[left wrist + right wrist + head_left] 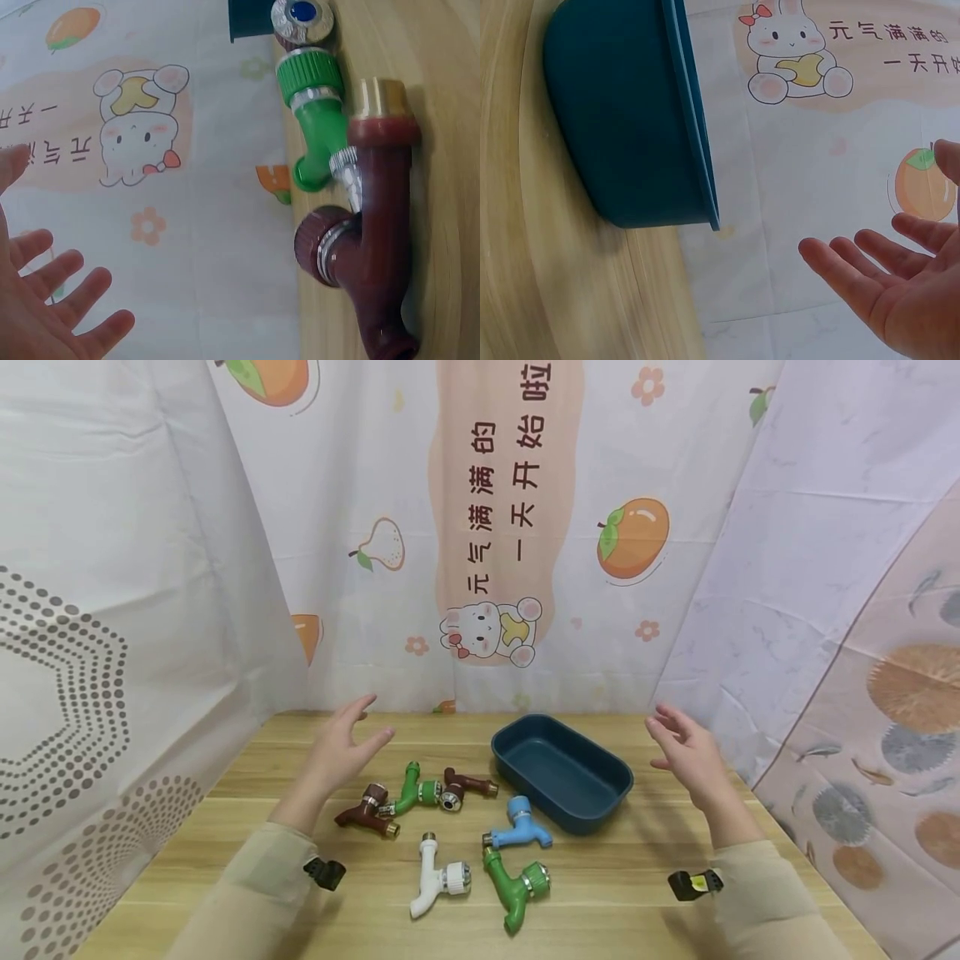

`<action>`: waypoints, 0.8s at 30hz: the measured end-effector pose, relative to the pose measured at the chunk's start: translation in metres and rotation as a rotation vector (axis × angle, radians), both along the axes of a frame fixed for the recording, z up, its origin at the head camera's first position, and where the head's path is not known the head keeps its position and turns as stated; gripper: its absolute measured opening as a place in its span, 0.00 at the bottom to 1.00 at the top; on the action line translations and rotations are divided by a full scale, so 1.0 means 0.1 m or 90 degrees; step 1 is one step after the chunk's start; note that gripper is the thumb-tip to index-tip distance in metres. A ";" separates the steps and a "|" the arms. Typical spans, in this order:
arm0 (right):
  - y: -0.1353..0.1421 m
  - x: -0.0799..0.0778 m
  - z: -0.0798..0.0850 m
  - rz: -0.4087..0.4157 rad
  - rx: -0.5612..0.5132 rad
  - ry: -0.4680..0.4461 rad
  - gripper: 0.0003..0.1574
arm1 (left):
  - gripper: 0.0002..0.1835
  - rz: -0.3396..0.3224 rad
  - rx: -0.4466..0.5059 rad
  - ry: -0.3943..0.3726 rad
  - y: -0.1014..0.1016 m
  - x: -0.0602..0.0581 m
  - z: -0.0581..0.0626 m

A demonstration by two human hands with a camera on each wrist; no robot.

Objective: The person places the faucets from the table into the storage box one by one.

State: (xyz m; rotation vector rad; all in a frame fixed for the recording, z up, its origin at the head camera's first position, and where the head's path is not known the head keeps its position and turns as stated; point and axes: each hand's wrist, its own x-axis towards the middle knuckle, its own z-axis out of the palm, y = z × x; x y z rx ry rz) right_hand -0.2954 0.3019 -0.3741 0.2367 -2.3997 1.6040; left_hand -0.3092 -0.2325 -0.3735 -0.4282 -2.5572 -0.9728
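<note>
My left hand (341,747) hovers over the table's left side with fingers spread, holding nothing. Nearest to it lies a dark red faucet (367,814), beside a green faucet (411,792) and a second dark red faucet (463,787). Closer to me are a white faucet (433,877), a blue faucet (521,828) and another green faucet (516,887). To the right, a dark teal plastic basin (504,766) stands on the table. My right hand (688,753) is raised in the air to the right of the basin, its fingers loosely extended and nothing in them.
The wooden table (600,893) carries all of these things. Printed cloth curtains (375,468) hang behind it and along both sides. A small black wrist camera (325,872) sits on the left sleeve, and another camera (693,884) on the right.
</note>
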 end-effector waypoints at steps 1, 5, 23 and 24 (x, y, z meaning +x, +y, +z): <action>0.00 0.00 -0.01 0.001 -0.003 -0.004 0.46 | 0.41 -0.005 0.007 -0.001 0.01 0.00 0.00; -0.01 0.01 -0.02 0.001 -0.008 -0.020 0.47 | 0.40 -0.024 0.034 -0.008 0.07 0.01 -0.01; -0.05 -0.01 -0.14 0.015 -0.027 -0.101 0.49 | 0.35 -0.095 0.118 -0.037 0.36 0.05 -0.04; -0.06 -0.02 -0.15 0.013 -0.027 -0.106 0.49 | 0.34 -0.098 0.121 -0.039 0.38 0.05 -0.04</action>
